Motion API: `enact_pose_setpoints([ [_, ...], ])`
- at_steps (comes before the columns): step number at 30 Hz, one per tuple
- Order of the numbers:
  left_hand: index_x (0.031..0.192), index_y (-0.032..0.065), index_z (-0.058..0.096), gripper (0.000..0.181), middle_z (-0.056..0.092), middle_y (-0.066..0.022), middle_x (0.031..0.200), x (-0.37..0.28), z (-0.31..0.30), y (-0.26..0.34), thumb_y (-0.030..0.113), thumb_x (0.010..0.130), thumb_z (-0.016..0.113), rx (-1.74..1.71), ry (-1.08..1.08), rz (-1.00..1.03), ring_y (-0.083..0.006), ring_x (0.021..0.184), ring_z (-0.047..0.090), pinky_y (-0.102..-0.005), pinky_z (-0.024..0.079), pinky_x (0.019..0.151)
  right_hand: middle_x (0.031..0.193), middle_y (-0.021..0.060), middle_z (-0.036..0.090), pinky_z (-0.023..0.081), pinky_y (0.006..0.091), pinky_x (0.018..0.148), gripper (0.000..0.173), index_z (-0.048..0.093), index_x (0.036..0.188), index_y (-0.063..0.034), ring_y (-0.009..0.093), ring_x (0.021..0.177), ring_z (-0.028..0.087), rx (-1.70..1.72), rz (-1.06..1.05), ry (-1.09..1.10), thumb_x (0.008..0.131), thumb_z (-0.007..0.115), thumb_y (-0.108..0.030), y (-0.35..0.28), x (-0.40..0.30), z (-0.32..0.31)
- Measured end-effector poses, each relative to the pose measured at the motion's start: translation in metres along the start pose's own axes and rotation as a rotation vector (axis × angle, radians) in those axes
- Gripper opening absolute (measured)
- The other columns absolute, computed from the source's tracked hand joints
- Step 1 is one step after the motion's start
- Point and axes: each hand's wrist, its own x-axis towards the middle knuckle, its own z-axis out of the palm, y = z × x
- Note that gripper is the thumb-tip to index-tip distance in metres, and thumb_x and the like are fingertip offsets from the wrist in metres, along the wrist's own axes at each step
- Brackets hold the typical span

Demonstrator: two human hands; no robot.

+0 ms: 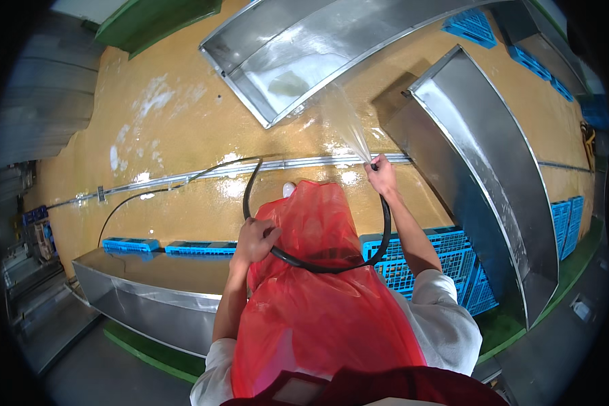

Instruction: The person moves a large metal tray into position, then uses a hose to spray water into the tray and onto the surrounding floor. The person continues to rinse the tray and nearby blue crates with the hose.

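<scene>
Water sprays in a fan (349,127) from the end of a black rubber hose (317,266), gripped in my right hand (383,175). The jet reaches the near wall of a large stainless-steel trough (254,99), and a shallow pool of water (289,81) lies inside it. My left hand (258,238) is closed around the same hose farther back. Between the hands the hose sags in a loop across my red plastic apron (325,314). From the left hand it bends down to the wet floor and trails left.
A second steel trough (492,152) stands on the right, a third (152,294) at lower left. Blue plastic pallets (416,254) lean below the right trough. A metal drain channel (284,164) crosses the wet tan floor (182,127). Green ledges (157,25) edge the area.
</scene>
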Motion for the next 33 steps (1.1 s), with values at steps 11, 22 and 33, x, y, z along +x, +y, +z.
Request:
enact_pose_setpoints([
  [11,0.061,0.0021,0.056,0.028,0.051,-0.0160,0.053,-0.019,-0.056,-0.083,0.022,0.080,0.063,0.003,0.163,0.194,-0.0354,0.051,0.051,-0.0423,0.041,0.055,0.064,0.0087,0.056,0.045,0.0302,0.044,0.025,0.045,0.085,-0.0014,0.015,0.048,0.058,0.186,0.056,-0.141,0.083,0.067,-0.014,-0.031,-0.037,0.110],
  [22,0.066,0.0059,0.062,0.021,0.056,-0.0116,0.058,-0.079,-0.175,-0.220,0.020,0.082,0.063,-0.117,0.257,0.270,-0.0306,0.057,0.055,-0.0381,0.040,0.065,0.064,0.0097,0.058,0.044,0.0293,0.041,0.026,0.046,0.086,0.0016,0.015,0.047,0.056,0.203,-0.044,-0.111,0.083,0.067,-0.012,-0.156,-0.057,0.259],
  [33,0.061,0.0056,0.055,0.024,0.052,-0.0086,0.054,-0.105,-0.232,-0.304,0.018,0.078,0.066,-0.250,0.452,0.219,-0.0276,0.056,0.052,-0.0361,0.038,0.070,0.064,0.0082,0.058,0.041,0.0273,0.042,0.023,0.047,0.083,-0.0006,0.012,0.046,0.055,0.166,-0.279,-0.034,0.082,0.067,-0.013,-0.303,-0.029,0.299],
])
